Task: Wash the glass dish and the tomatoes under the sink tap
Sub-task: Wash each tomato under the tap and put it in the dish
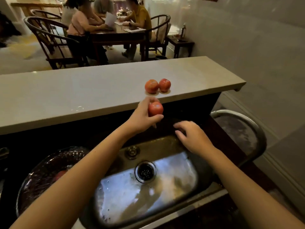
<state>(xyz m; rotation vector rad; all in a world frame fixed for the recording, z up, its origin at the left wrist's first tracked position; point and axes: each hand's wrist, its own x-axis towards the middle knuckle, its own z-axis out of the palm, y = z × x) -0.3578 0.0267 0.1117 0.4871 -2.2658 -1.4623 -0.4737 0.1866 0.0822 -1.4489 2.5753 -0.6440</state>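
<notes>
while the left hand [142, 116] grips a tomato [155, 108] at 12 o'clock over the sink [165, 187], right hand [191, 138] fingers spread, empty; shd set it gently beside the pair [157, 85] w/o rolling.

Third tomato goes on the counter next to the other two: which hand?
Left. The left hand already grips the tomato just below the counter edge, near the two tomatoes. The right hand is empty over the sink.

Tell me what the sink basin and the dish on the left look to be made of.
Sink basin: looks like brushed stainless steel, with a dull silvery sheen and wet glare.
Dish: seems to be clear textured glass, with glinting ridges and something red showing through it.
</notes>
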